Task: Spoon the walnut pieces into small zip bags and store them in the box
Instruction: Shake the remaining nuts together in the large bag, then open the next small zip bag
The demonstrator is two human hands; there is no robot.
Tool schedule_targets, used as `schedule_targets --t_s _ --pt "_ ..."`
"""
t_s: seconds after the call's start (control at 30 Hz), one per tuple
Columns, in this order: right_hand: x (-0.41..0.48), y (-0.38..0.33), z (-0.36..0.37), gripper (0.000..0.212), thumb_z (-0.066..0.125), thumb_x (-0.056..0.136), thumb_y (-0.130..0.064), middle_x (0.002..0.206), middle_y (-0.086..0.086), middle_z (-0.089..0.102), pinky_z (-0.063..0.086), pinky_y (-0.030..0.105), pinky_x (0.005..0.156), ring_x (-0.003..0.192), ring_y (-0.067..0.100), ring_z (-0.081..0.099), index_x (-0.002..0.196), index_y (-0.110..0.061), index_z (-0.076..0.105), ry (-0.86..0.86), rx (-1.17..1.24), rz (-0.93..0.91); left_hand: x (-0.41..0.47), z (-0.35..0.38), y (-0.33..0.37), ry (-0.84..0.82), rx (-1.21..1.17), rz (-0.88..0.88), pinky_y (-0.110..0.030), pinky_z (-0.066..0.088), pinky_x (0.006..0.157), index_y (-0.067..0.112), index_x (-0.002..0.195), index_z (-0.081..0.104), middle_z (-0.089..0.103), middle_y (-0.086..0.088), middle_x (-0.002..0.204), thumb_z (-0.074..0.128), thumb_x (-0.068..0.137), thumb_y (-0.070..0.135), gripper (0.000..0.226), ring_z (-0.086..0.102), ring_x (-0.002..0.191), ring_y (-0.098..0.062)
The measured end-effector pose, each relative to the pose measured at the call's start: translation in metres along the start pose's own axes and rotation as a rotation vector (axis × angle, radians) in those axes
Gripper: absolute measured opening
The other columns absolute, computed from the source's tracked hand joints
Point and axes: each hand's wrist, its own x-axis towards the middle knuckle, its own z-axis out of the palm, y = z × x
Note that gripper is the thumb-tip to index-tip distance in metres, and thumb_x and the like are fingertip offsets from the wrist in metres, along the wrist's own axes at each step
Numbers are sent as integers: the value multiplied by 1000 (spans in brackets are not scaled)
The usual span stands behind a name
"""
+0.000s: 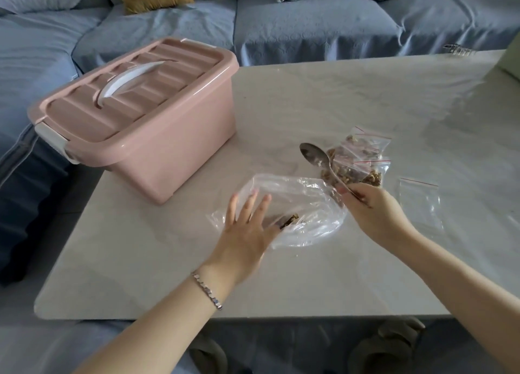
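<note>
Walnut pieces [291, 220]: last few lay in big clear bag [295, 190], at 2 o'clock of left hand [247, 233], fingers splayed, nearer | right hand [374, 210], at their 3 o'clock, gripped spoon [313, 154], bowl aimed 10 o'clock, away from them.

My forearms [157, 325] are bare, my left wrist carries a silver bracelet [206, 290] of small blocky links, at seven o'clock from my left hand [247, 233], and greyish slippers [394, 342] show at six o'clock.
</note>
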Motion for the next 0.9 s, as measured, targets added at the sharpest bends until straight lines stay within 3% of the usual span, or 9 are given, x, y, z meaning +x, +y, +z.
schedule_targets --t_s 0.1,0.23,0.33,0.43,0.57,0.63,0.73,0.83,0.9 --pt "-18 3 -20 17 52 91 -18 47 -9 47 31 18 46 42 6 34 81 -25 64 -162 210 -22 -6 13 2 191 -35 135 -59 29 102 18 103 52 61 -7 109 57 62 -9 48 53 115 -27" --pt "-29 16 -26 26 60 87 -10 53 -6 61 34 11 45 43 3 42 85 -35 65 -306 175 -32 -13 29 2 174 -20 187 -62 35 94 24 103 51 65 -6 100 49 55 -11 60 59 108 -29" --pt "-32 28 -19 25 59 88 -17 71 -14 66 42 10 56 61 2 56 88 -41 65 -233 -93 -70 -14 37 3 143 34 177 -69 37 87 29 107 52 67 -10 106 47 61 -4 57 58 110 -41" --pt "-32 38 -7 23 56 90 -19 97 -11 66 46 21 70 84 10 60 105 -30 68 -95 -267 -104 -10 30 5 155 18 74 -65 29 93 39 107 48 63 -21 117 52 69 -7 60 46 120 -47" --pt "-31 60 10 27 53 90 -11 96 -2 66 41 25 68 87 20 59 110 -24 67 -18 -304 -173 -4 21 6 110 -105 1 -63 20 97 33 101 53 58 -30 118 52 68 -10 55 40 124 -51" --pt "-34 71 15 31 54 88 -4 98 3 64 45 30 75 90 25 59 111 -21 67 -30 -300 -201 -3 15 7 78 -150 9 -63 22 101 31 96 62 64 -20 115 63 63 6 42 46 124 -43" --pt "-39 80 12 27 61 84 -3 98 6 65 50 36 80 89 28 62 106 -15 69 -19 -372 -261 -1 3 12 157 -283 -4 -57 20 108 24 99 68 68 1 106 47 70 36 38 49 115 -18" --pt "-35 79 -7 17 70 79 -12 97 4 68 47 37 83 90 26 64 95 -14 72 75 -383 -291 4 -3 15 301 -350 -30 -49 18 108 17 96 70 68 5 95 45 74 37 39 50 99 -8" --pt "-20 86 -29 15 68 81 -14 99 7 67 44 34 83 93 29 62 95 -11 71 288 -308 -135 9 -6 16 336 -373 -43 -45 22 106 14 93 70 68 4 90 43 77 31 35 56 91 -10"
